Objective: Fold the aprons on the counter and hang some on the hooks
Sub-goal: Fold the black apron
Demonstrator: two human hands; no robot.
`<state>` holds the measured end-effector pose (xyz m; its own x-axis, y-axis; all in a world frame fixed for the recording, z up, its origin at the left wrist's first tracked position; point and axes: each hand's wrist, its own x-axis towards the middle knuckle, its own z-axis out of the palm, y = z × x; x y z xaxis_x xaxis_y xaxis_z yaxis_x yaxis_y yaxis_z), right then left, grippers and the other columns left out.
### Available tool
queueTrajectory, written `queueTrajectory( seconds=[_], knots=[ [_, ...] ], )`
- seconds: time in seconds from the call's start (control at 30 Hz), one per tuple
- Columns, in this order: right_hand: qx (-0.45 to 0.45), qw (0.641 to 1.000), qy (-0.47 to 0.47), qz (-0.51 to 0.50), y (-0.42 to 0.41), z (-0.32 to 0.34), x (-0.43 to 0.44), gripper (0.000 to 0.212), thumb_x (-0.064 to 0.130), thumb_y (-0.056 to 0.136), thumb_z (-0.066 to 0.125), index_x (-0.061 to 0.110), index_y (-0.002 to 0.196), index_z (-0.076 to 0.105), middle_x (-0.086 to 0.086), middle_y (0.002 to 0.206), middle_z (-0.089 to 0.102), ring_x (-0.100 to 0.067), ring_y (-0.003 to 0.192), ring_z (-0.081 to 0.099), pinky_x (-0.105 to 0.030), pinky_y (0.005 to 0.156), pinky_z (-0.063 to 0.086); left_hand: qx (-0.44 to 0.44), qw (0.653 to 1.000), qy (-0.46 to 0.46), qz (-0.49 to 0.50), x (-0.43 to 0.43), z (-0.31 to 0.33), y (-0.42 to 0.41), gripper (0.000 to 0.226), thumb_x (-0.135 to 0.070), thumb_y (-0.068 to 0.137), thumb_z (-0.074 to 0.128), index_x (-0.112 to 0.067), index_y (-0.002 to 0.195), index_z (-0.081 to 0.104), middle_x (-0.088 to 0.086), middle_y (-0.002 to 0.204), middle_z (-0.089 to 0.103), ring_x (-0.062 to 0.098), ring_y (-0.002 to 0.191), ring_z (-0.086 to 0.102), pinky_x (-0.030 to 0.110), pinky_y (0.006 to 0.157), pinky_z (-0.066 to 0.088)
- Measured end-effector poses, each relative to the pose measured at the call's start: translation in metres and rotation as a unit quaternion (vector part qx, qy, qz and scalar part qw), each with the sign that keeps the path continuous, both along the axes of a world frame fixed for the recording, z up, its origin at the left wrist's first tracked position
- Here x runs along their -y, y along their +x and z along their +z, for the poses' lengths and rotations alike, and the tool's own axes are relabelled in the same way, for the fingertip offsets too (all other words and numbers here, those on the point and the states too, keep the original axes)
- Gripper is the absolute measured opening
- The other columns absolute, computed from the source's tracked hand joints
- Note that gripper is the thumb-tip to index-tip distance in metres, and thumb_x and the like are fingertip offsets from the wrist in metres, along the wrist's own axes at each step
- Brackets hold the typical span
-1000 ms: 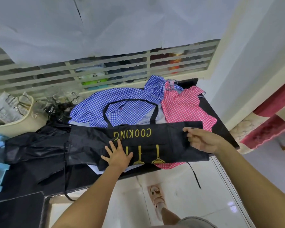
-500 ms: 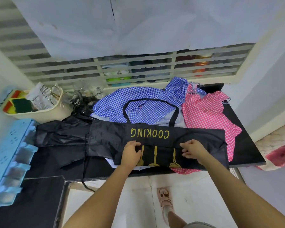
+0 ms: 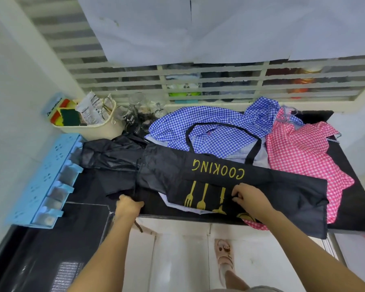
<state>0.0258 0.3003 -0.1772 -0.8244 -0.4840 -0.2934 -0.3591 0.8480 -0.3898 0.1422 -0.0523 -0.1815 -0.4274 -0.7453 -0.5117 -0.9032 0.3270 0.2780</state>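
Black apron [image 3: 219,171] spread across bench [image 3: 343,150], atop blue checked apron [image 3: 215,131]. Left hand [image 3: 129,205] grips its near-left edge; right hand [image 3: 251,199] pinches fold by fork print. Best: pull taut, align edges, fold evenly

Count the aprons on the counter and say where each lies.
3 clearly: black COOKING apron along the front, blue checked apron behind it, pink checked apron at right. Crumpled black fabric at left and pale cloth underneath may be more.
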Motion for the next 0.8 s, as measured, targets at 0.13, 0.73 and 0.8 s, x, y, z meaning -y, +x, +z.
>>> queueTrajectory(
  seconds=[0.13,0.73,0.8],
  knots=[
    [0.027,0.998,-0.033,-0.048,-0.003,0.0,0.009,0.008,0.032,0.091,0.062,0.024,0.088,0.061,0.007,0.089,0.061,-0.011,0.08,0.058,-0.024,0.069,0.046,0.051,0.99,0.126,-0.025,0.015,0.018,0.004,0.034,-0.018,0.085,0.071,-0.007,0.059,0.053,0.0,0.046,0.055,0.009,0.04,0.051,0.018,0.042,0.035],
    [0.074,0.95,-0.213,-0.214,0.006,0.007,-0.002,0.017,0.014,0.093,0.058,0.017,0.11,0.056,-0.001,0.079,0.065,-0.012,0.073,0.062,-0.015,0.064,0.044,-0.246,0.792,0.542,0.138,-0.085,0.038,-0.087,0.014,-0.013,0.097,0.051,-0.008,0.091,0.063,-0.002,0.058,0.064,0.0,0.039,0.05,0.01,0.035,0.034],
    [0.048,0.938,-0.235,-0.25,0.009,0.01,-0.011,0.015,0.011,0.092,0.059,0.018,0.105,0.058,-0.001,0.078,0.063,-0.012,0.074,0.061,-0.014,0.064,0.043,-0.21,0.85,0.465,0.134,-0.088,0.021,-0.081,0.015,-0.01,0.097,0.052,-0.004,0.089,0.064,0.0,0.056,0.066,0.002,0.039,0.055,0.011,0.035,0.037]
  ],
)
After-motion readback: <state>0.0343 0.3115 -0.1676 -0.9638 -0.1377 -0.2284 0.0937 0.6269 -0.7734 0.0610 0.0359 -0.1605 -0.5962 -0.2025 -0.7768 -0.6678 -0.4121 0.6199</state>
